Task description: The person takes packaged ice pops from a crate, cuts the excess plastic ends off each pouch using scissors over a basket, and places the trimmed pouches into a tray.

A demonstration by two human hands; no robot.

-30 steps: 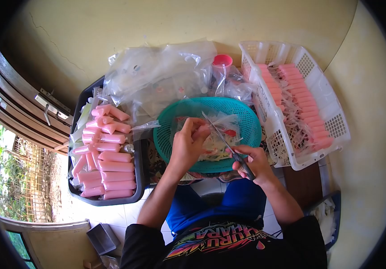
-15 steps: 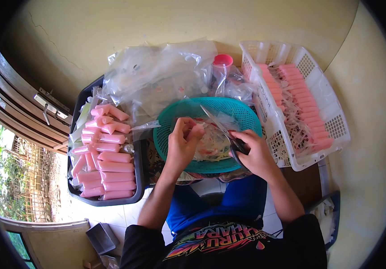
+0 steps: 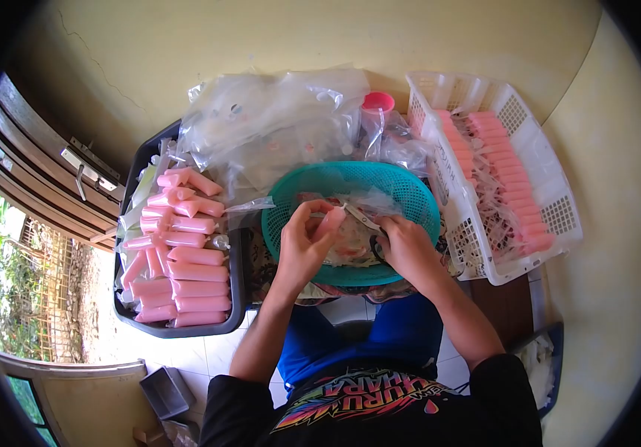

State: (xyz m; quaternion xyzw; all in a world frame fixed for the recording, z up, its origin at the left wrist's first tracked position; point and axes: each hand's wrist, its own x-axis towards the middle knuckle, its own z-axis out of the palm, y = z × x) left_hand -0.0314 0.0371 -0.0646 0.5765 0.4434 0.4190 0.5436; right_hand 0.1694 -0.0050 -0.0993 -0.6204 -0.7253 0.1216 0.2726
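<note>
Over the teal basket (image 3: 424, 195), my left hand (image 3: 307, 242) grips a pink filled tube (image 3: 329, 222) between thumb and fingers, its tied end pointing up and right. My right hand (image 3: 404, 246) is closed on black-handled scissors (image 3: 362, 218), whose blade tips lie at the tube's tied end. Whether the blades are fully closed I cannot tell. Clear plastic scraps (image 3: 354, 249) lie in the basket beneath both hands.
At the left, a dark tray (image 3: 237, 279) holds several pink tubes (image 3: 200, 273). Large plastic bags (image 3: 268, 123) lie behind. A pink cup (image 3: 378, 102) stands at the back, and a white crate (image 3: 493, 270) with rows of pink tubes is at the right.
The scissors have swung down and left, from standing open away from the tube to its tied end. My right hand has turned and come nearer my left. The view has shifted slightly.
</note>
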